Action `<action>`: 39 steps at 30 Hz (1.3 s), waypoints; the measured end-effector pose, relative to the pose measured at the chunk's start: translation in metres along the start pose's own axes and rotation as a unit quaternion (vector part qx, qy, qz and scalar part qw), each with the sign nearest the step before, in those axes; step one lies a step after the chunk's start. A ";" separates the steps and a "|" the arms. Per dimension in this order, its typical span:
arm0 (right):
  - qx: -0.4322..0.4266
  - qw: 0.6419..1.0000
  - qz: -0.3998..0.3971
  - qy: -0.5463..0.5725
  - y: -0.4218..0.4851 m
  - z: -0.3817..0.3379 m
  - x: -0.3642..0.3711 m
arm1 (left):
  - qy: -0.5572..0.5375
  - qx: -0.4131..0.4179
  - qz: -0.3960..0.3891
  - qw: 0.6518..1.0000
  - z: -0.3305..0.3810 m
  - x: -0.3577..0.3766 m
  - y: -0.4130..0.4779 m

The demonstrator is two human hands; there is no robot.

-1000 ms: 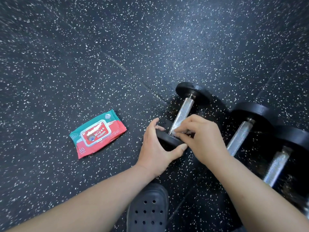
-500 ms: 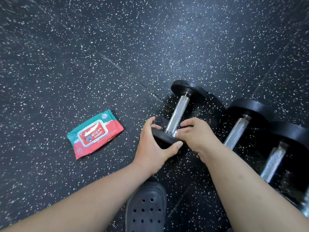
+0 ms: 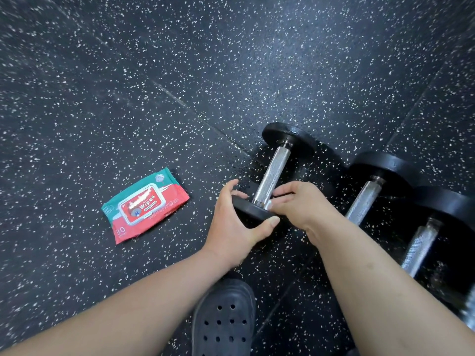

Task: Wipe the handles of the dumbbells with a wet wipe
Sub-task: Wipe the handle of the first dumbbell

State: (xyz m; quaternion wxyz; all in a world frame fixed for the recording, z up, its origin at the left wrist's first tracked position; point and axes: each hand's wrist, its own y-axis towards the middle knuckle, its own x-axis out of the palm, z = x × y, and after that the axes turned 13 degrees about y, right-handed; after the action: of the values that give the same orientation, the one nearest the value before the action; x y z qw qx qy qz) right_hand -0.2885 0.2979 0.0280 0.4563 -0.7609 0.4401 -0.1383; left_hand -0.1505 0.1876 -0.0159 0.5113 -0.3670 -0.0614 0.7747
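Fingers of L hand: curled over left rim of near plate, thumb pressed on its near face; plate clamped between them.
Fingers of R hand: bunched together, tips closed on near end of handle. Small pale bit under the tips; can't tell if wipe or handle collar.

Item 1. Dumbbell 1, ref. item: black plates, knurled steel handle, lying on floor, running from near-left to far-right. Far plate resting on floor.
Item 2. Dumbbell 2: just right of dumbbell 1, approx. parallel to it, untouched.
Item 3. Dumbbell 3: right of dumbbell 1, beyond item 2, same lie, partly behind R forearm.
Item 4. Wipes pack: red/green, flat on floor, well left of dumbbell 1, apart from L hand, lid flap down.
Item 5. Shoe: dark, perforated, nearer the camera than dumbbell 1, between the forearms.
Floor: black rubber, white speckle, seam running past far plate of dumbbell 1.
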 end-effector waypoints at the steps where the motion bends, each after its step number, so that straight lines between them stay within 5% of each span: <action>1: -0.006 1.000 0.001 -0.006 0.001 -0.001 0.003 | -0.002 0.000 0.000 1.000 0.000 0.000 0.000; 9: -0.078 0.990 0.022 -0.114 -0.010 -0.010 -0.005 | -0.010 -0.003 -0.002 1.000 0.001 -0.001 -0.001; 14: -0.177 0.957 -0.039 -0.226 -0.025 -0.015 -0.013 | -0.012 -0.003 -0.008 1.000 0.002 -0.002 -0.003; 19: -0.298 0.887 -0.111 -0.335 -0.019 -0.010 -0.028 | -0.015 -0.010 -0.010 1.000 0.002 -0.002 -0.003; 26: -0.527 0.720 -0.102 -0.440 0.007 -0.019 -0.021 | -0.013 -0.008 0.002 1.000 0.005 0.001 -0.004; 32: -0.489 0.577 -0.097 -0.647 0.019 -0.044 0.019 | 0.000 -0.004 0.009 1.000 0.008 0.002 -0.006; 35: -0.406 0.552 -0.121 -0.718 0.020 -0.063 0.031 | -0.001 -0.010 0.008 1.000 0.009 0.002 -0.005; 39: -0.369 0.583 -0.172 -0.703 0.014 -0.075 0.025 | 0.004 -0.009 0.003 1.000 0.008 0.000 -0.004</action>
State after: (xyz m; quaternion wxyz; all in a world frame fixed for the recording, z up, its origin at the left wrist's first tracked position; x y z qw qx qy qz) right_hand -0.3275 0.2324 0.0529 0.2708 -0.7853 -0.1438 0.5378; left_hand -0.1519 0.1915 -0.0081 0.5059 -0.3750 -0.0649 0.7741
